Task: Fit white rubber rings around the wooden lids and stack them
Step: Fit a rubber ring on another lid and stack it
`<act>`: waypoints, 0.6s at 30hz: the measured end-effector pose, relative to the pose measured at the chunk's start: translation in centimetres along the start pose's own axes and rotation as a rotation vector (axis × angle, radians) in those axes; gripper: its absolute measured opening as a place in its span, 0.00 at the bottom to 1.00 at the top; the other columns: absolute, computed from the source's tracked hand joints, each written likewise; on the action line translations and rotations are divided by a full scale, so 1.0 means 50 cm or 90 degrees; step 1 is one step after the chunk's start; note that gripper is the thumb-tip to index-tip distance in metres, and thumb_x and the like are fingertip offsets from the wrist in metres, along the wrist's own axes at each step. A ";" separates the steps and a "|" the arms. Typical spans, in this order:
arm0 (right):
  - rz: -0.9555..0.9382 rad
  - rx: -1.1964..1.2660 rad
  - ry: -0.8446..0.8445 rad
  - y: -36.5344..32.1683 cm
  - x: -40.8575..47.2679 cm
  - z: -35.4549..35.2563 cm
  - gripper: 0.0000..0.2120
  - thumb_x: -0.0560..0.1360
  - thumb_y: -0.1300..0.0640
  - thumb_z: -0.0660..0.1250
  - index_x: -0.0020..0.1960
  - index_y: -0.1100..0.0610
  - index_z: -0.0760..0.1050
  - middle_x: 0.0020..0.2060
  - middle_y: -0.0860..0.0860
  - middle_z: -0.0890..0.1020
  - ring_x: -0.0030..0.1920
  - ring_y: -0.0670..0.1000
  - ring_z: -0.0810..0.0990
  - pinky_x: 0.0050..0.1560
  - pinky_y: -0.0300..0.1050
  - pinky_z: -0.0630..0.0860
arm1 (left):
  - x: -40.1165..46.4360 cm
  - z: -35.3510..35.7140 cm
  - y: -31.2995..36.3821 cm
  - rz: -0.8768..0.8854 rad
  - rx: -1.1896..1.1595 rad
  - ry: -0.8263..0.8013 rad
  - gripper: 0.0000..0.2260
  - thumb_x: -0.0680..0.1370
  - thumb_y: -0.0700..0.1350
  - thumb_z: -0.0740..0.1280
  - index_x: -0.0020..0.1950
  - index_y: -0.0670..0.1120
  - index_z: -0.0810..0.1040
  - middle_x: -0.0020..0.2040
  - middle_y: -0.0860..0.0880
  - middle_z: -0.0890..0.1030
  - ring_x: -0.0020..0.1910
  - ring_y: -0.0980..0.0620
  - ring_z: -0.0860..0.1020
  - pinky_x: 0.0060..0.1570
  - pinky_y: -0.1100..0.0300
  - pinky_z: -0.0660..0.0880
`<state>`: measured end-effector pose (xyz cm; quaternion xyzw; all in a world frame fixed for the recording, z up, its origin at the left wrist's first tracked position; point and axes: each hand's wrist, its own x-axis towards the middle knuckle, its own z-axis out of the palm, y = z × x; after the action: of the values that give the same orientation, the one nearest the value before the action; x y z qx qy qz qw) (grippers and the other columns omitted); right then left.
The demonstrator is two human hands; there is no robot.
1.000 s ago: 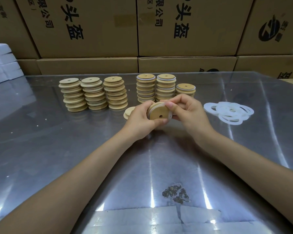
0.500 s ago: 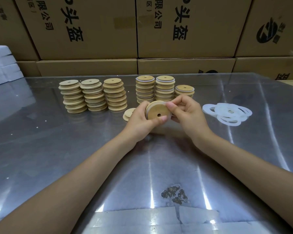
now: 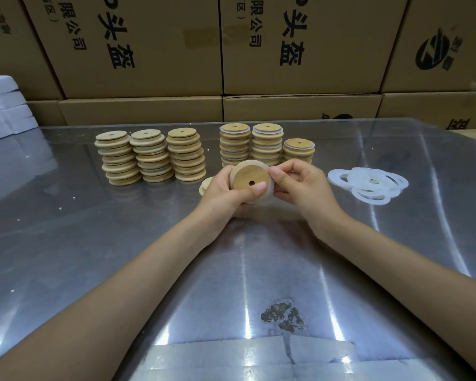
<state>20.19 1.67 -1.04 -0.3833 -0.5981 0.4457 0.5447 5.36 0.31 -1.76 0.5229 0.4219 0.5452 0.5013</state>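
On the metal counter (image 3: 94,243), 3 stacks of bare lids (image 3: 149,156) stood at left. The left hand (image 3: 226,188) gripped a wooden lid (image 3: 249,177) (tilted toward the camera) above the counter; the right hand (image 3: 302,185) pinched its white ring (image 3: 271,185). 3 ringed stacks (image 3: 267,145) stood behind, loose rings (image 3: 368,182) at right.

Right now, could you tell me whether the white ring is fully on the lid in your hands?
Cannot tell. White ring shows along the right edge of the lid, where the right hand pinches it; the left hand hides the rest.
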 end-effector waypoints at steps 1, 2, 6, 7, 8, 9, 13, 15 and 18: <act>0.017 0.018 -0.002 0.001 0.000 0.000 0.06 0.77 0.59 0.66 0.41 0.56 0.76 0.36 0.49 0.83 0.40 0.45 0.81 0.48 0.42 0.80 | 0.001 -0.001 0.000 -0.003 -0.007 -0.004 0.16 0.73 0.37 0.70 0.59 0.42 0.72 0.52 0.43 0.78 0.52 0.47 0.78 0.52 0.47 0.77; 0.033 0.036 -0.004 0.002 0.001 0.000 0.06 0.77 0.58 0.66 0.41 0.56 0.76 0.36 0.50 0.84 0.40 0.45 0.82 0.48 0.41 0.80 | 0.002 -0.002 -0.001 -0.004 -0.014 -0.009 0.16 0.73 0.37 0.70 0.59 0.42 0.72 0.52 0.44 0.78 0.52 0.48 0.78 0.52 0.50 0.77; 0.075 0.073 -0.005 0.004 0.002 0.000 0.04 0.77 0.57 0.66 0.44 0.56 0.76 0.41 0.52 0.84 0.43 0.47 0.83 0.49 0.40 0.81 | 0.003 -0.004 -0.003 -0.002 -0.028 -0.027 0.15 0.73 0.37 0.71 0.58 0.43 0.72 0.51 0.45 0.78 0.52 0.49 0.78 0.49 0.57 0.78; 0.073 0.064 0.001 0.005 0.002 0.000 0.04 0.77 0.57 0.66 0.44 0.56 0.76 0.40 0.52 0.84 0.43 0.47 0.83 0.48 0.40 0.81 | 0.003 -0.004 -0.003 -0.001 -0.021 -0.025 0.16 0.72 0.38 0.72 0.56 0.44 0.72 0.51 0.46 0.78 0.52 0.49 0.78 0.48 0.56 0.78; 0.064 0.046 0.009 0.006 0.002 0.000 0.05 0.77 0.57 0.66 0.43 0.56 0.76 0.38 0.52 0.83 0.41 0.46 0.83 0.46 0.39 0.81 | 0.003 -0.003 -0.003 0.006 0.009 -0.018 0.17 0.70 0.40 0.75 0.55 0.44 0.73 0.50 0.46 0.78 0.52 0.49 0.78 0.49 0.54 0.78; 0.047 0.020 0.020 0.007 0.002 0.000 0.06 0.77 0.58 0.65 0.42 0.56 0.75 0.36 0.51 0.83 0.39 0.45 0.82 0.43 0.38 0.80 | 0.003 -0.004 -0.001 0.029 0.078 -0.003 0.19 0.67 0.43 0.76 0.53 0.44 0.73 0.49 0.46 0.78 0.50 0.50 0.78 0.49 0.53 0.78; -0.035 -0.052 0.027 0.008 0.002 -0.003 0.07 0.76 0.60 0.67 0.39 0.55 0.75 0.32 0.49 0.82 0.36 0.45 0.80 0.40 0.37 0.79 | 0.010 -0.011 0.001 0.165 0.355 0.038 0.19 0.66 0.49 0.79 0.48 0.42 0.75 0.42 0.48 0.80 0.40 0.54 0.76 0.41 0.52 0.76; -0.053 -0.068 0.001 0.006 0.003 -0.004 0.06 0.75 0.59 0.69 0.39 0.53 0.77 0.33 0.47 0.83 0.37 0.43 0.80 0.41 0.38 0.78 | 0.011 -0.015 0.000 0.148 0.315 0.042 0.16 0.67 0.46 0.79 0.47 0.43 0.76 0.42 0.47 0.80 0.40 0.53 0.76 0.45 0.47 0.77; -0.062 -0.076 -0.027 0.003 0.003 -0.007 0.04 0.74 0.58 0.70 0.42 0.51 0.78 0.35 0.43 0.83 0.39 0.40 0.81 0.43 0.38 0.78 | 0.010 -0.014 -0.003 0.111 0.220 0.028 0.13 0.67 0.42 0.78 0.43 0.48 0.74 0.41 0.47 0.78 0.42 0.52 0.75 0.49 0.41 0.77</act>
<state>20.54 1.90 -1.15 -0.3761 -0.6532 0.3899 0.5291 4.70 0.88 -1.91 0.6237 0.4732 0.5175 0.3454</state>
